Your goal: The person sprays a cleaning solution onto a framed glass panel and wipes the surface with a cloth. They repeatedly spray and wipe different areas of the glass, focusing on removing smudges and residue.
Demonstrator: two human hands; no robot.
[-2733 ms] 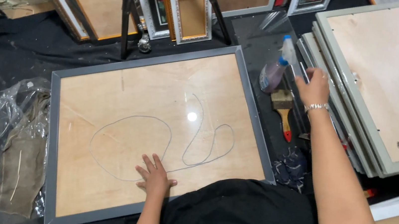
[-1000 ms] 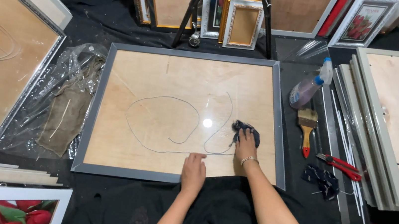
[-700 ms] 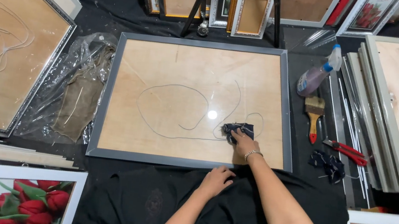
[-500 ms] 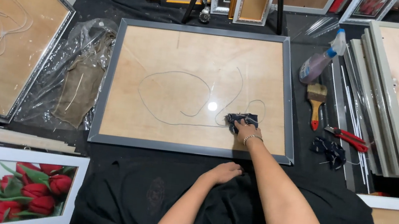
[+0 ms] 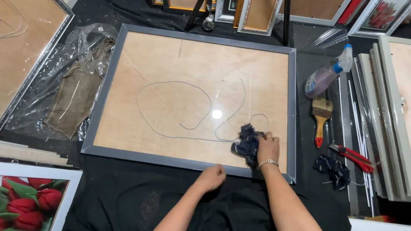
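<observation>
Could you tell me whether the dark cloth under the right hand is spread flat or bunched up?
Bunched up. The dark cloth sits in a crumpled wad under the right hand, pressed on the glass of the grey frame, with folds showing at its left edge.

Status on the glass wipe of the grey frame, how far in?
Early. In hand: right hand presses a dark cloth on the glass near the lower right corner of the grey frame; left hand rests on the black sheet just below the frame. Spray bottle and brush lie aside. Left: most of the pane; which parts are already wiped cannot be told.
</observation>
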